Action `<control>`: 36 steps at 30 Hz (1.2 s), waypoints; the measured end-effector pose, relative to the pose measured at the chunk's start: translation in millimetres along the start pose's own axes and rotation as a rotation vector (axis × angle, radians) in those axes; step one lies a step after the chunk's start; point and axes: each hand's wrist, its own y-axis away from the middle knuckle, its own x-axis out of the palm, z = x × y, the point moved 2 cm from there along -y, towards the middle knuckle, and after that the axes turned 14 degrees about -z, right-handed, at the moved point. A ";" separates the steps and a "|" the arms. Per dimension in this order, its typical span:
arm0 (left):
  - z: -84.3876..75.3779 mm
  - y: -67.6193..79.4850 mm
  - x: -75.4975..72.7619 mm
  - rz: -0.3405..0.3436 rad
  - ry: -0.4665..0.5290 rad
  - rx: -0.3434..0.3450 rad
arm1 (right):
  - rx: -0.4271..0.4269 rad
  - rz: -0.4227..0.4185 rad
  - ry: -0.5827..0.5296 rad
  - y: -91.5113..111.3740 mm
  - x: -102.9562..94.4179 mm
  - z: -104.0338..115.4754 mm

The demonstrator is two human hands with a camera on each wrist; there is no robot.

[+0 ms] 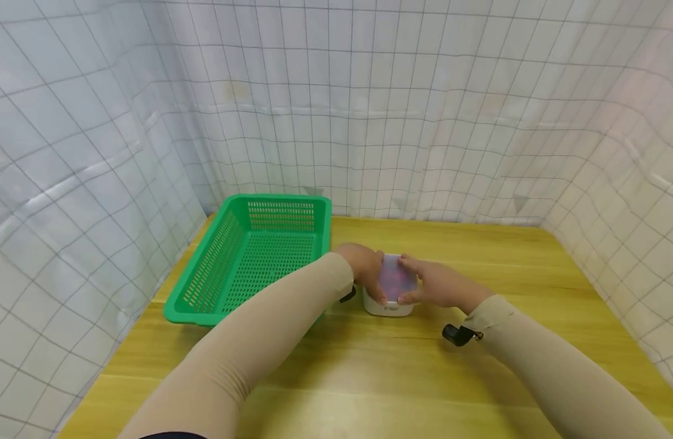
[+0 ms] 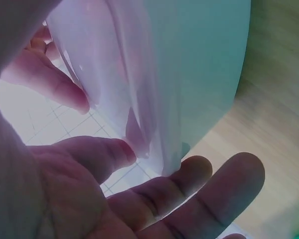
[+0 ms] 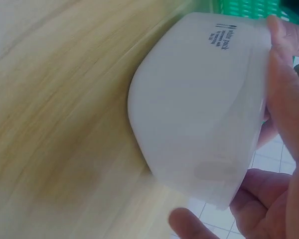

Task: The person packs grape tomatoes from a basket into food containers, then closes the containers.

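Observation:
A white food container (image 1: 389, 309) with small dark print on its front sits on the table, topped by a translucent lid (image 1: 398, 279) with something pinkish showing through. From the left side my left hand (image 1: 365, 269) grips the lid's edge, thumb at the near corner and fingers at the far one. Opposite it, my right hand (image 1: 447, 285) holds the right edge the same way. In the right wrist view the container's white wall (image 3: 194, 99) shows below the right thumb and fingers. The left wrist view has left fingertips touching the rim at one corner.
A green slotted plastic basket (image 1: 196, 318) stands to the left of the container, with its inside bare. The wooden table (image 1: 369, 378) is bordered at the back and sides by white grid-patterned cloth (image 1: 391, 122).

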 end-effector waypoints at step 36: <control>0.7 -1.1 6.1 0.013 0.006 -0.002 | 0.011 0.031 -0.056 4.2 3.7 -6.7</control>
